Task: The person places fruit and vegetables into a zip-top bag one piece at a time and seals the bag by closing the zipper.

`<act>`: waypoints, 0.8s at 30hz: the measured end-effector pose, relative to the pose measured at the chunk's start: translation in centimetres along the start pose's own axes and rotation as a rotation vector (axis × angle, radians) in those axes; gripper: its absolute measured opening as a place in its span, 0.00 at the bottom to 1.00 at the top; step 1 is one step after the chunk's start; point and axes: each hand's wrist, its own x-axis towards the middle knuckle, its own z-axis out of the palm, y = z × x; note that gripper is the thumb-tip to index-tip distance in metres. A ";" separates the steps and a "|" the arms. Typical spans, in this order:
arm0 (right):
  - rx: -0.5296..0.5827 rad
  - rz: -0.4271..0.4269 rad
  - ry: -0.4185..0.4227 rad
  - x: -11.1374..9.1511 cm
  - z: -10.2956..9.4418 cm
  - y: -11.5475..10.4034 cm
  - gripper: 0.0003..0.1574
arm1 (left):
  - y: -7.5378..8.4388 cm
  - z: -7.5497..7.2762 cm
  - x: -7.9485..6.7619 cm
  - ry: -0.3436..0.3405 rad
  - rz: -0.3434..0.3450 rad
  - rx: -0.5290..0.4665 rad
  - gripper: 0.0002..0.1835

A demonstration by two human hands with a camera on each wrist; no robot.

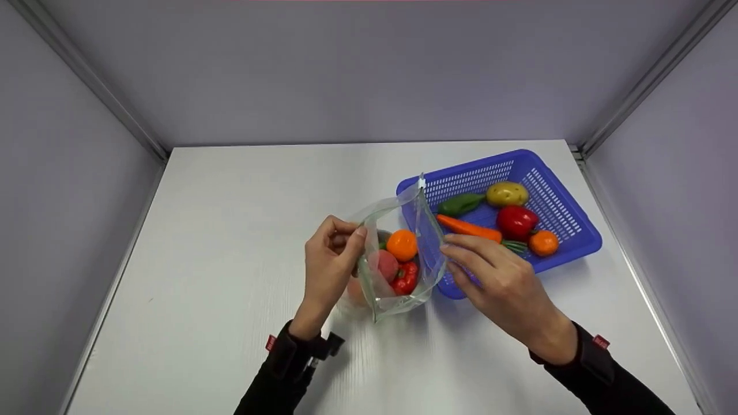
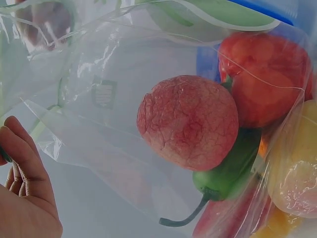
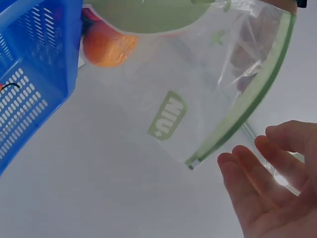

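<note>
A clear zip bag (image 1: 429, 233) with a green-edged mouth stands on the white table with its mouth spread. My left hand (image 1: 334, 253) pinches its left lip between thumb and bent fingers. Close by the opposite lip is my right hand (image 1: 501, 282); its loosely bent fingers, spread apart in the right wrist view, hold nothing visible. Inside the bag lie an orange (image 1: 402, 245), a red bell pepper (image 1: 406, 279) and a peach (image 1: 385, 265). Through the plastic, the left wrist view also shows a green pepper (image 2: 233, 163) with a curved stem.
A blue slotted basket (image 1: 571, 207) sits right of the bag, overlapped by its edge. It holds a green pepper (image 1: 460, 204), a potato (image 1: 507, 194), a red pepper (image 1: 516, 222), a carrot (image 1: 470, 228) and a small orange fruit (image 1: 543, 243). Grey walls enclose the table.
</note>
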 end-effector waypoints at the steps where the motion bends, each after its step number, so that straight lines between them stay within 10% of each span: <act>1: 0.000 0.027 0.003 -0.2 -0.3 0.3 0.27 | 0.0 0.0 0.0 0.000 0.000 0.003 0.06; 24: -0.206 0.420 -0.205 -3.0 -1.0 14.3 0.20 | 0.1 -0.1 0.0 -0.005 0.016 0.027 0.06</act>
